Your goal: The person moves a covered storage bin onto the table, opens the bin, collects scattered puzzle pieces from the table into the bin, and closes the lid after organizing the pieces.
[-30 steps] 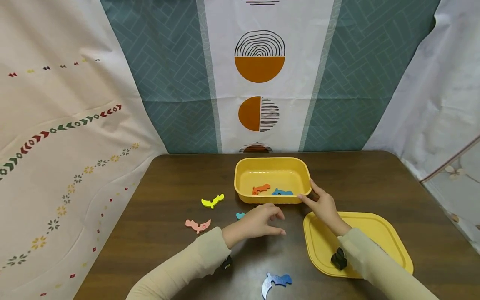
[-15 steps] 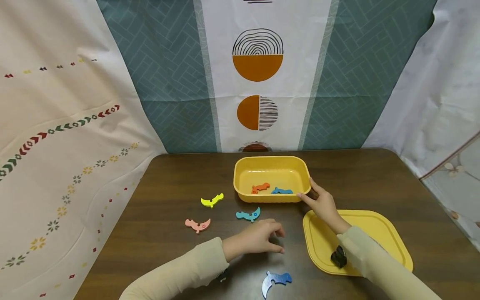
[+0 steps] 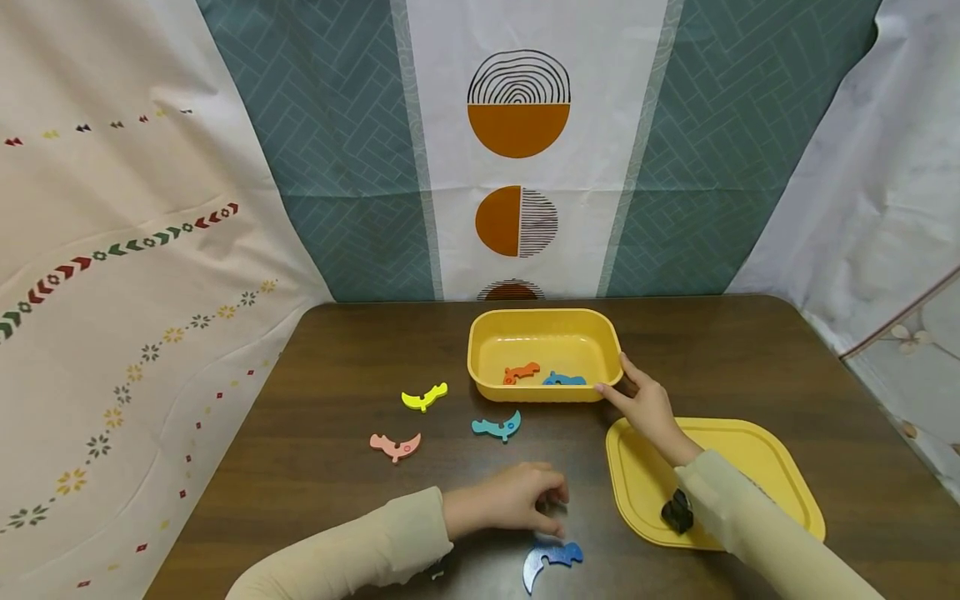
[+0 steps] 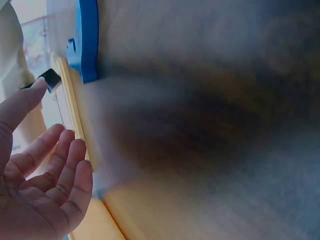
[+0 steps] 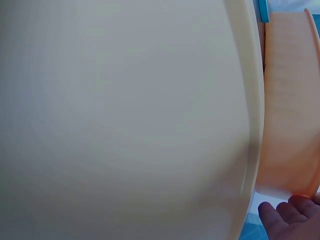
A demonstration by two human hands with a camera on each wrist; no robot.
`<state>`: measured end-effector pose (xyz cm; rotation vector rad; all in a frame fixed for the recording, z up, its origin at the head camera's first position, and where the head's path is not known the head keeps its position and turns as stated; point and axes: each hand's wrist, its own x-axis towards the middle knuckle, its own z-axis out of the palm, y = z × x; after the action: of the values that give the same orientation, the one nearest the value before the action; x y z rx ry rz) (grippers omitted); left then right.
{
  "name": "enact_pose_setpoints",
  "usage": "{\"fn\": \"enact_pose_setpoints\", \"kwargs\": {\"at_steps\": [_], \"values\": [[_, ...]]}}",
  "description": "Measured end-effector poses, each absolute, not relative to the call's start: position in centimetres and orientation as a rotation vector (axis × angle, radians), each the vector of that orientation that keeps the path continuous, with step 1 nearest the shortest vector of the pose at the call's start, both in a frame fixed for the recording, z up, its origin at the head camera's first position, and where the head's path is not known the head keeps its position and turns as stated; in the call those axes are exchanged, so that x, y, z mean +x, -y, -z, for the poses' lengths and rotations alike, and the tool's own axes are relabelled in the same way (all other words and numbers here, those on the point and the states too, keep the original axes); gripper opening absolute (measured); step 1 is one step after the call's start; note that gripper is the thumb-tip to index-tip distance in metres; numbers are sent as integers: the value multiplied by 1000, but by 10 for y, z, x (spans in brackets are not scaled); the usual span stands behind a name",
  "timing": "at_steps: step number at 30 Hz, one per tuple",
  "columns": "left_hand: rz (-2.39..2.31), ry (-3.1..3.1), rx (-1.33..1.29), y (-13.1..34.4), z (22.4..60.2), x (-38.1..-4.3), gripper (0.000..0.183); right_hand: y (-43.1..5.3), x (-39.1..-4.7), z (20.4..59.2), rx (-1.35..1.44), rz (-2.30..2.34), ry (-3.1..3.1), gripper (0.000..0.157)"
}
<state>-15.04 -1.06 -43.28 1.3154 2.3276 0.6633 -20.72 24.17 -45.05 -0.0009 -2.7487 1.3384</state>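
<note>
My left hand is over the near middle of the table, holding nothing, its fingers loosely bent and thumb apart. Just in front of its thumb lies a dark blue, flat, crescent-shaped toy piece, which also shows as a blue edge in the left wrist view. At the back, my right hand holds the near right corner of a yellow box, thumb on the front rim and fingers along the side. Inside the box are an orange piece and a blue piece.
Left of centre lie a teal piece, a yellow piece and a pink piece. A yellow lid lies flat under my right forearm. A patterned curtain hangs behind the table.
My left hand has moved toward me, away from the box and down to the dark blue piece, uncovering the teal piece. My right hand stays at the box corner.
</note>
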Motion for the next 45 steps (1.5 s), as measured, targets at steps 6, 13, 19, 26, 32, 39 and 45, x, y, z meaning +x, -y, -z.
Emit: {"fn": "enact_pose_setpoints", "kwargs": {"at_steps": [6,13,19,26,32,39,45], "values": [[-606,-2314,1359,11,434,-143,28,-241,-207,451,1,-1339,2752,80],[-469,-2365,1443,9,436,-133,29,-242,-207,452,-10,-1350,2756,80],[-319,-2433,1541,9,437,-126,30,-242,-207,452,-13,-1368,2757,81],[-288,-2422,1596,7,435,-122,28,-242,-207,451,-12,-1377,2757,82],[-225,-2452,1646,7,435,-117,26,-242,-208,450,-12,-1364,2754,81],[-210,-2464,1624,7,436,-114,26,-242,-208,450,-6,-1361,2752,81],[-242,-2453,1599,7,438,-115,24,-243,-208,451,-6,-1357,2751,80]]}}
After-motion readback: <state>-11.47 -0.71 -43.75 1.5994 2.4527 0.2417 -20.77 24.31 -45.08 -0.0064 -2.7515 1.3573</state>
